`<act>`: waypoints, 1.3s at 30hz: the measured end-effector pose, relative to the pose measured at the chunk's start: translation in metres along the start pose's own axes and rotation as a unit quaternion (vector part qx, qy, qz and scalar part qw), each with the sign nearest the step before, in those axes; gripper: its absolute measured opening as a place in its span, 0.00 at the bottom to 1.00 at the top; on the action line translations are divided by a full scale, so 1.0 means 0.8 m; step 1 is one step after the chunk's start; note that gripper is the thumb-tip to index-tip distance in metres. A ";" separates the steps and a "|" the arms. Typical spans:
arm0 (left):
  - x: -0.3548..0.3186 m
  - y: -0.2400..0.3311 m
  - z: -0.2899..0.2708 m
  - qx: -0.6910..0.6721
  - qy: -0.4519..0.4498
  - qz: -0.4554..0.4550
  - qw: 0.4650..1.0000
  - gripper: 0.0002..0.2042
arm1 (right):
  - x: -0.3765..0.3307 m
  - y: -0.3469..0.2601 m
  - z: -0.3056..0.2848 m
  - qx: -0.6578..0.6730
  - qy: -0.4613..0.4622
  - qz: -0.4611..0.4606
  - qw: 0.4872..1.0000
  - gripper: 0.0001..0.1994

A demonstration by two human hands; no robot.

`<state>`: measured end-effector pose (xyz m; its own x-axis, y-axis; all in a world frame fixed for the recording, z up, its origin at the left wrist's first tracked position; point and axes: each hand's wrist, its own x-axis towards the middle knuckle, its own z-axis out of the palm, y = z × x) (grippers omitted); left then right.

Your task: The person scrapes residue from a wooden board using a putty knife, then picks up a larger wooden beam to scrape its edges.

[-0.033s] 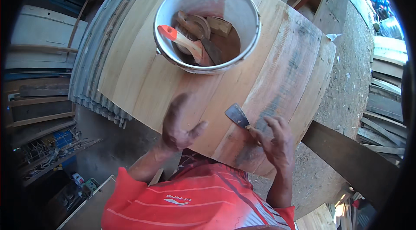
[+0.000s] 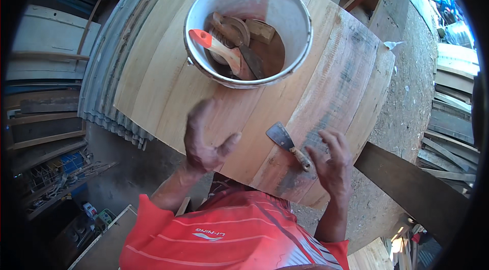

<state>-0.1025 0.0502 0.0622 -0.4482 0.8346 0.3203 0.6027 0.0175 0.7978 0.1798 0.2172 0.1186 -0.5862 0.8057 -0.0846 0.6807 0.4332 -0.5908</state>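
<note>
My left hand hovers open above the near edge of a wide panel of pale wooden planks, thumb spread, slightly blurred, holding nothing. My right hand rests at the panel's near right edge, its thumb and fingertips on the wooden handle end of a putty knife. The knife's dark metal blade lies flat on the planks and points up and to the left. Farther back on the panel stands a white bucket holding a tool with an orange-tipped handle, a dark blade and wood pieces.
Corrugated metal sheets lie under the panel's left side. Stacked boards fill the left and right edges. A dark plank juts out at the lower right over dusty ground. Small tools and clutter lie at the lower left.
</note>
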 end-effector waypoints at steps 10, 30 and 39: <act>0.151 -0.010 -0.007 0.022 0.083 0.144 0.986 0.39 | 0.264 -0.183 -0.040 -0.152 -0.025 -0.311 0.938 0.08; 0.164 -0.012 0.023 -0.088 0.166 0.169 0.968 0.38 | 0.320 -0.222 0.053 -0.356 -0.383 -0.126 0.843 0.10; 0.152 -0.006 0.021 -0.043 0.155 0.183 0.970 0.37 | 0.262 -0.250 -0.024 -0.259 -0.294 -0.094 0.915 0.11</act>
<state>-0.1490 0.1609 0.0892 -0.3995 0.5703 0.7177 0.7072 -0.3065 0.6372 -0.0704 0.3072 0.2343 -0.7465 0.4065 -0.5268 0.5708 0.7981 -0.1931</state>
